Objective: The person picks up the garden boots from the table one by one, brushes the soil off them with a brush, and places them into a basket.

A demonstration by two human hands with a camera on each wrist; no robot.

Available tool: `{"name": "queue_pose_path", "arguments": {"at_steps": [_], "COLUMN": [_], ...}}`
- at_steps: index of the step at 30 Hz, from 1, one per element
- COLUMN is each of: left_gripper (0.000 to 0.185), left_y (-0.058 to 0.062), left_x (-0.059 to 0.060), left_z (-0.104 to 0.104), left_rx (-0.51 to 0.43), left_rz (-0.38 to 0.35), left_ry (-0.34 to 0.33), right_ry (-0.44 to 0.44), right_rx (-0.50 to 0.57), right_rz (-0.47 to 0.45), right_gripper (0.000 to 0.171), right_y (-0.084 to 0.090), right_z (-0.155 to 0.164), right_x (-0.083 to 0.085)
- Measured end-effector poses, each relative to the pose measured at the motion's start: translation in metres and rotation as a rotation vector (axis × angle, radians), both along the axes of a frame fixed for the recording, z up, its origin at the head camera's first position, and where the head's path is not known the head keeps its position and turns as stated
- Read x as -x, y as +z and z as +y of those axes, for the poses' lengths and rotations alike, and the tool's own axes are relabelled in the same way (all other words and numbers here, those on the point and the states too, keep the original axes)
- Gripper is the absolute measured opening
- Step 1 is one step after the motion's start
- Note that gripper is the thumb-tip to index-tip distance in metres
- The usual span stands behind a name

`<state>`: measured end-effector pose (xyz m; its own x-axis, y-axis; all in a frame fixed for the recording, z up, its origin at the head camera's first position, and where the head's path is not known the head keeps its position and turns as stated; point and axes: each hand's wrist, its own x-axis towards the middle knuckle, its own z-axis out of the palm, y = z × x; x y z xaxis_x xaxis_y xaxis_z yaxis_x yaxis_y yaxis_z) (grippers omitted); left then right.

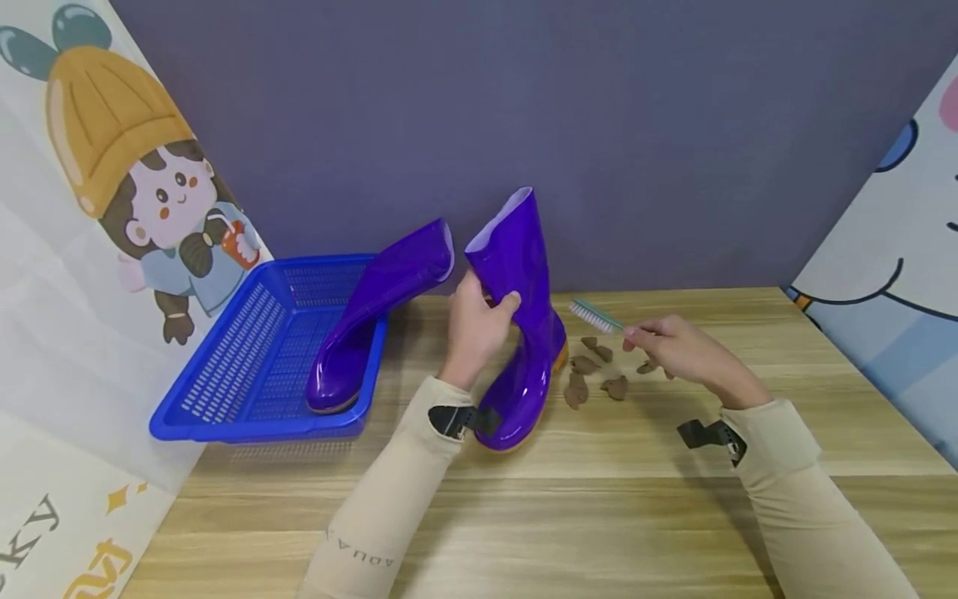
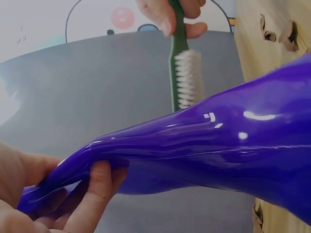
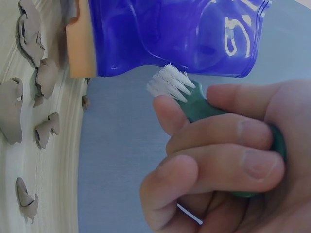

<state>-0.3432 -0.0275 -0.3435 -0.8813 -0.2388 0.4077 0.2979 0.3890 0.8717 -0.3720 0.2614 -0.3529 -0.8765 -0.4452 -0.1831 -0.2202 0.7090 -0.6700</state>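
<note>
The left hand [image 1: 473,326] gripped the shaft of the upright purple boot [image 1: 524,333] standing on the wooden table [image 1: 599,516]. The right hand [image 1: 684,353] held a green brush [image 1: 595,316], fingers curled round its handle, bristles just beside the boot, above brown clumps [image 1: 595,374]

Light wooden table [image 1: 569,499], grain running left to right, set against a purple wall. A blue perforated basket [image 1: 247,366] is placed at the left edge. A purple boot [image 1: 524,333] is stood upright near the centre. Brown clumps of dirt [image 1: 591,374] are scattered just beside its heel.
</note>
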Motion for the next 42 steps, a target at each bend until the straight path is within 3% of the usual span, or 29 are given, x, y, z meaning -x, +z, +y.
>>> {"name": "queue_pose_path", "arguments": {"at_steps": [7,17,24,30,35,42], "left_gripper": [0.037,0.037,0.037,0.035,0.039,0.043], "left_y": [0.012,0.046,0.065,0.087,0.104,0.123], "left_x": [-0.010,-0.044,-0.069,-0.089,-0.098,-0.101], "left_z": [-0.005,-0.026,-0.052,-0.074,-0.096,-0.126], "left_rx": [-0.125,-0.291,-0.438,-0.517,-0.509,-0.572], "left_rz": [0.119,0.261,0.292,0.325,0.345,0.444], "left_ry": [0.005,-0.060,-0.128,-0.127,-0.120,-0.112], "right_ry": [-0.009,-0.010,-0.001,-0.016,-0.012,-0.019], "right_rx": [0.020,0.032,0.046,0.044,0.041,0.042], "right_rz": [0.029,0.039,0.044,0.011,0.009,0.009], "right_gripper": [0.056,0.056,0.055,0.054,0.055,0.057], "right_y": [0.000,-0.006,-0.011,-0.013,-0.013,-0.015], "right_z": [-0.002,-0.004,-0.008,-0.008,-0.007,-0.004], "right_x": [0.003,0.006,0.007,0.010,0.011,0.013]}}
